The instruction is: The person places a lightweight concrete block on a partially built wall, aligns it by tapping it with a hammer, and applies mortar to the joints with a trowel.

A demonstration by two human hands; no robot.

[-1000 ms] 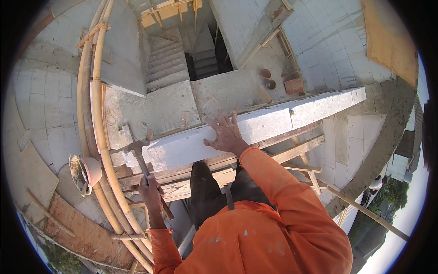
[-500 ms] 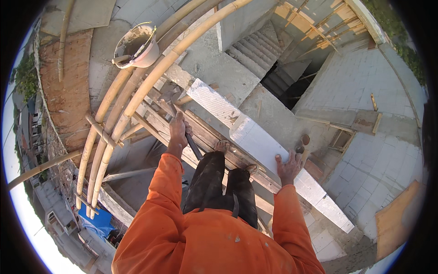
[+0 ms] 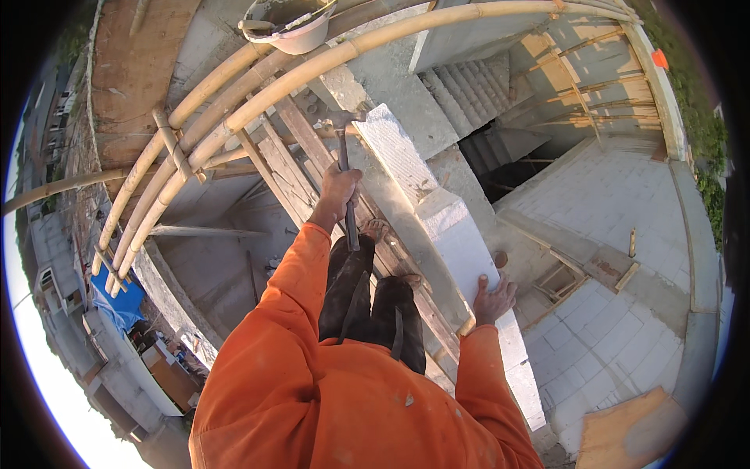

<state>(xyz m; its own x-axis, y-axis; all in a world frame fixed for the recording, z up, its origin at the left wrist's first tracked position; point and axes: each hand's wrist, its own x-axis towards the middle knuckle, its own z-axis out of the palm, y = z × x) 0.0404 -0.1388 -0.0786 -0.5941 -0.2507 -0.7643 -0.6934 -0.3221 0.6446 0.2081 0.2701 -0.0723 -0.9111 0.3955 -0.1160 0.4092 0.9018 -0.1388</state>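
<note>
My left hand (image 3: 339, 191) is closed around the dark handle of a hammer (image 3: 342, 148). The hammer's head points away from me, close to the far end of a low wall of white blocks (image 3: 461, 238); I cannot tell if they touch. Grooves mark the top of the far block, while the nearer blocks look smoother. On top of this wall rests my right hand (image 3: 494, 300), with its fingers spread and nothing in them. My bare feet (image 3: 375, 230) stand on wooden planks (image 3: 293, 176) beside the wall.
Bamboo poles (image 3: 258, 102), lashed together, run along the left, with a pale bucket (image 3: 301, 35) at them. Below the planks at left is a drop to a lower floor (image 3: 215, 211). Beyond the wall lie concrete stairs (image 3: 469, 94) and a dark stairwell opening (image 3: 496, 164).
My left hand has lifted the hammer away from my legs and swung its head toward the wall's far end. The right hand stays on the blocks. The whole view has shifted.
</note>
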